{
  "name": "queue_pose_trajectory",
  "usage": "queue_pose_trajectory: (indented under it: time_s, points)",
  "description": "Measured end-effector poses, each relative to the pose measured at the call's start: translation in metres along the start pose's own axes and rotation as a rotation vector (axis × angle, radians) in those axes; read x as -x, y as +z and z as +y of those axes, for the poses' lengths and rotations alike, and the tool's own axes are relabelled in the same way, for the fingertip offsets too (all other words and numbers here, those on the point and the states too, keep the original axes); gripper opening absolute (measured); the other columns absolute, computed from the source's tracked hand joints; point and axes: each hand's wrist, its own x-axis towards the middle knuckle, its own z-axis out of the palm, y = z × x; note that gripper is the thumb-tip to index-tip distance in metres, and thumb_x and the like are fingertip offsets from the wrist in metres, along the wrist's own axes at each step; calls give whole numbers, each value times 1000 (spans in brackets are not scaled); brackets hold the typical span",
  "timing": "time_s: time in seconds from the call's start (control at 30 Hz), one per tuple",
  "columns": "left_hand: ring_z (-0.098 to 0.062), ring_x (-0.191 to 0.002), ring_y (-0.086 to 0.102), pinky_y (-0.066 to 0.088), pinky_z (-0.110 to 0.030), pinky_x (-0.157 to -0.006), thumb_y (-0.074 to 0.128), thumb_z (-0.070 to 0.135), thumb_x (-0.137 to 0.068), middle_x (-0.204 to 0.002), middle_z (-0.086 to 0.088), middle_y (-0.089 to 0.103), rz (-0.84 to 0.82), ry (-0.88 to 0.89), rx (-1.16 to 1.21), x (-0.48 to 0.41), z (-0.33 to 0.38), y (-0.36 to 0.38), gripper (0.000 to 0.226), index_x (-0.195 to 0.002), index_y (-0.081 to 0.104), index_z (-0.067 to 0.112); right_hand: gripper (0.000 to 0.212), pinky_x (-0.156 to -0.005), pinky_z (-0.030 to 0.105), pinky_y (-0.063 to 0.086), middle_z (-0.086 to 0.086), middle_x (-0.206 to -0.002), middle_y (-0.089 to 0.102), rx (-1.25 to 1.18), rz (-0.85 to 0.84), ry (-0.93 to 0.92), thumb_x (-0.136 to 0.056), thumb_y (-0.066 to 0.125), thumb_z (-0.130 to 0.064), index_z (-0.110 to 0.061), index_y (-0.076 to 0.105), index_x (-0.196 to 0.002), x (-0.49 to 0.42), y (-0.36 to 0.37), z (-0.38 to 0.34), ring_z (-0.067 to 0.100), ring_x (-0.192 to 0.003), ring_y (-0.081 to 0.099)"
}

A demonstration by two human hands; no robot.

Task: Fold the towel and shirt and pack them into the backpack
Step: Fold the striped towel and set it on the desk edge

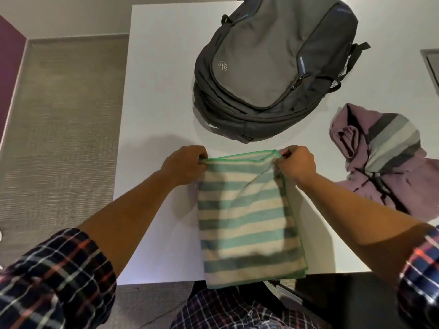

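A green-and-cream striped towel (244, 222) with a green hem hangs lifted over the near part of the white table (156, 96), its lower edge dangling past the table's front edge. My left hand (185, 165) pinches its top left corner and my right hand (295, 162) pinches its top right corner. Beyond the hands a grey backpack (270, 67) lies flat with its zips closed. A crumpled mauve shirt (380, 157) with grey and white stripes lies to the right of the towel.
Grey carpet (61, 129) runs along the left of the table. A purple wall panel (9, 67) stands at far left. A grey-framed object (431, 65) sits at the table's right edge.
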Motion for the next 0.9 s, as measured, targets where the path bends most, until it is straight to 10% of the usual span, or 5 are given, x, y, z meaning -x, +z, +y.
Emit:
queue_pose_trajectory:
  time_s: [0.5,0.67,0.9]
  points:
    - [-23,-88,57,43,-32,-72,48,28,-98,-99,-1,60,222,-84,72,9,-22,12,17,-100,61,17,14,-73,33,54,-4,-74,67,-263,103,-39,-87,72,-23,-19,67,-75,-5,9,3,15,-71,62]
    - [-29,-104,61,48,-42,-95,60,26,-92,-121,-7,63,501,-153,32,21,-18,28,30,-119,58,14,15,-78,34,50,1,-106,67,-38,142,-95,-93,57,-21,-21,64,-106,11,16,0,21,-90,62]
    - [-30,-135,44,35,-44,-110,54,40,-92,-144,-14,49,420,248,-122,75,6,117,57,-137,51,6,65,-117,45,29,11,-159,31,420,-3,-742,-98,46,-49,-13,34,-150,65,56,41,30,-146,27]
